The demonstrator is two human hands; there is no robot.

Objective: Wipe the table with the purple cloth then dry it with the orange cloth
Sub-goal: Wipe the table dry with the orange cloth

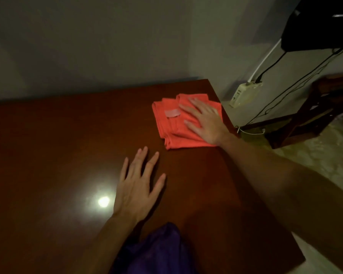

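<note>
The folded orange cloth (174,123) is laid near the table's (57,155) far right corner, its long axis running near to far. It is pressed by the flat right hand (204,121), fingers straight. The left hand (137,186) is spread flat on bare wood. The purple cloth (158,252) is bunched at the near edge.

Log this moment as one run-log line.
right hand flat on orange cloth | left hand open over table | purple cloth at near edge, unheld

I see a glossy reddish-brown wooden table (67,155), a folded coral-orange cloth (170,125) bearing a pale pink label (172,113), a crumpled deep purple cloth (158,252), a plain grey wall (107,36), and a cream-white power strip (244,93) with black cables (285,89).
</note>
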